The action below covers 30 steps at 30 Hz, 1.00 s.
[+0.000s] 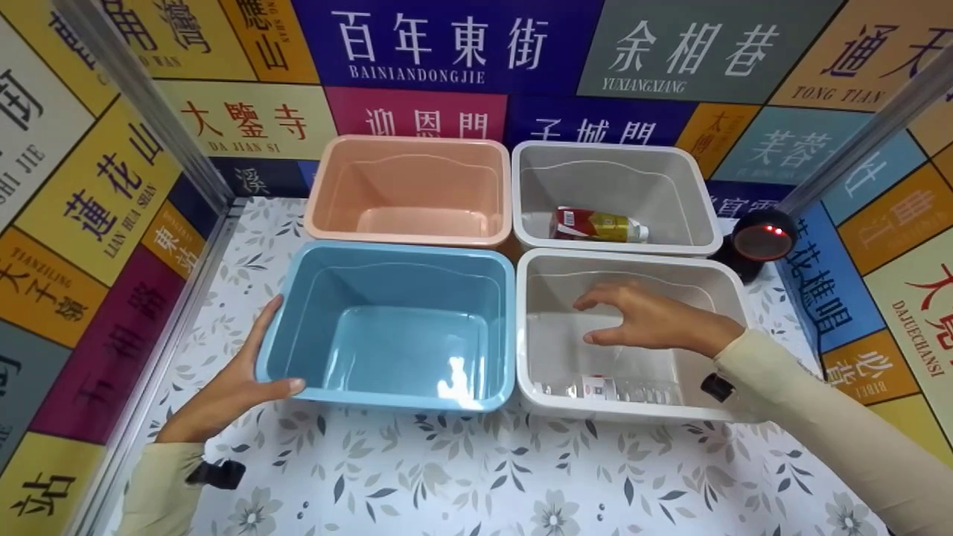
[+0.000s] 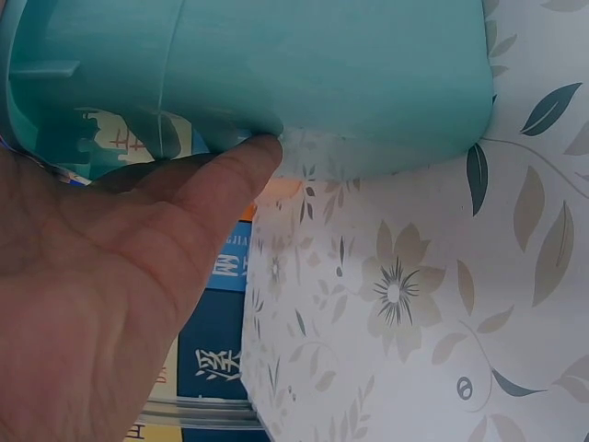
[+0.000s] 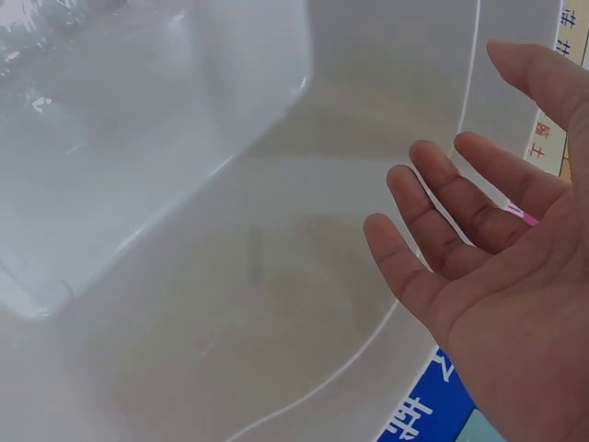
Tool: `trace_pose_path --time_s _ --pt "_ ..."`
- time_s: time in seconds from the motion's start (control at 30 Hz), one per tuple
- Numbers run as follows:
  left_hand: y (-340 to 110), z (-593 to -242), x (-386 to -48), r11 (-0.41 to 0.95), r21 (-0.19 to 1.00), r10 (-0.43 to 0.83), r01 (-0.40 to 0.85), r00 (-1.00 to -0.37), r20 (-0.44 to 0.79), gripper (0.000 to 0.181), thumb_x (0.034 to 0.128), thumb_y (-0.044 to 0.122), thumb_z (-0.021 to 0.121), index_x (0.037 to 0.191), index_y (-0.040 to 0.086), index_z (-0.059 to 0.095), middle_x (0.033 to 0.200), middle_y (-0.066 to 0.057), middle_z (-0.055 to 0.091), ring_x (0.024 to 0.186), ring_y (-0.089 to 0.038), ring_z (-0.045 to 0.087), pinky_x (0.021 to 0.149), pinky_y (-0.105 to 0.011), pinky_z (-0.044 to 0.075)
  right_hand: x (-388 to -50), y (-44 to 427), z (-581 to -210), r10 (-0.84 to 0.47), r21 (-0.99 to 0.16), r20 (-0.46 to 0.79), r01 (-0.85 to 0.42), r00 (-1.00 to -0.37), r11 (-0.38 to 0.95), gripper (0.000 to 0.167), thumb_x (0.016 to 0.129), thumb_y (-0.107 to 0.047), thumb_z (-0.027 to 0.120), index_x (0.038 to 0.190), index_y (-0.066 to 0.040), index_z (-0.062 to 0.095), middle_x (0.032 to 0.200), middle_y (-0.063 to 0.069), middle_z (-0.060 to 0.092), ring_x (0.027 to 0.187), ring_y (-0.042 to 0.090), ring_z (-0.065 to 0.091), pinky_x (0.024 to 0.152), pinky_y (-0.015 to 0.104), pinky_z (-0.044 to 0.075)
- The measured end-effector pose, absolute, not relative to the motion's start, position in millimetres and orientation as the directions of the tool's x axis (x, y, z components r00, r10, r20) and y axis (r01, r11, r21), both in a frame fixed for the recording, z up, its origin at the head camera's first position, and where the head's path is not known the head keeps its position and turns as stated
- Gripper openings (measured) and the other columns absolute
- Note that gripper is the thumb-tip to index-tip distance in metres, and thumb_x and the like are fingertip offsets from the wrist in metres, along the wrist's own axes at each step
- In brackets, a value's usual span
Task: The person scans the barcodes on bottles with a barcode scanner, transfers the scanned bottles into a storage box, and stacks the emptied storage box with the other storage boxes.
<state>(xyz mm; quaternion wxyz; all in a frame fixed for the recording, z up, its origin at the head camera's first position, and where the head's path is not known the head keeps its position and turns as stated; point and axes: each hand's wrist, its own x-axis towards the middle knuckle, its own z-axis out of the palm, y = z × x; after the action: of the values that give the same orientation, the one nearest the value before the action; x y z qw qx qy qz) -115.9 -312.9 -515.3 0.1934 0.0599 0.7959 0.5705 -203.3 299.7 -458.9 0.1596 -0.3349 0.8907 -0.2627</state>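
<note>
On the desk (image 1: 439, 476), the person's left hand (image 1: 231, 383) holds the blue bin (image 1: 408, 346) by its near left corner, thumb over the rim, fingers along the outside. Just right of the blue bin, the right hand (image 1: 644, 316) hovers over the white bin (image 1: 558, 335), its grip wide and bare; a clear bottle (image 1: 599, 388) lies in there. Directly behind the blue bin sits a peach bin (image 1: 417, 179); behind and to its right, a grey bin (image 1: 622, 175) holds a red-and-yellow bottle (image 1: 588, 225).
</note>
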Motion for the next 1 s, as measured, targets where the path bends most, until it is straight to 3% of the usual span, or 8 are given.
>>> trace_pose_path --time_s 0.3,0.47,1.0 --pt "-312.9 -515.5 -116.1 0.348 0.93 0.315 -0.119 -0.92 -0.235 0.117 0.098 0.022 0.08 0.173 0.056 -0.004 0.183 0.001 -0.018 0.166 -0.048 -0.008 0.114 -0.092 0.011 -201.5 300.3 -465.4 -0.661 -0.576 -0.23 -0.448 -0.714 0.684 0.055 0.098 -0.032 0.085 0.14 0.001 0.072 0.138 0.02 0.073 0.131 0.041 0.068 0.111 0.062 0.053" --pt "-313.2 -515.9 -116.2 0.348 0.93 0.316 -0.118 -0.919 -0.235 0.117 0.0981 0.023 0.08 0.173 0.057 -0.004 0.183 -0.001 -0.018 0.165 -0.051 -0.004 0.115 -0.091 0.014 -200.3 302.9 -470.2 -0.68 -0.57 -0.238 -0.467 -0.693 0.676 0.054 0.099 -0.033 0.084 0.137 0.004 0.073 0.134 0.021 0.075 0.127 0.041 0.069 0.109 0.063 0.053" --pt "-313.4 -516.4 -116.2 0.352 0.929 0.317 -0.112 -0.92 -0.231 0.117 0.0984 0.023 0.08 0.172 0.057 -0.004 0.183 0.001 -0.018 0.166 -0.049 -0.007 0.114 -0.092 0.013 -195.9 307.5 -482.8 -0.686 -0.553 -0.326 -0.457 -0.651 0.697 0.055 0.093 -0.034 0.087 0.133 0.002 0.075 0.128 0.018 0.077 0.122 0.041 0.069 0.107 0.061 0.053"
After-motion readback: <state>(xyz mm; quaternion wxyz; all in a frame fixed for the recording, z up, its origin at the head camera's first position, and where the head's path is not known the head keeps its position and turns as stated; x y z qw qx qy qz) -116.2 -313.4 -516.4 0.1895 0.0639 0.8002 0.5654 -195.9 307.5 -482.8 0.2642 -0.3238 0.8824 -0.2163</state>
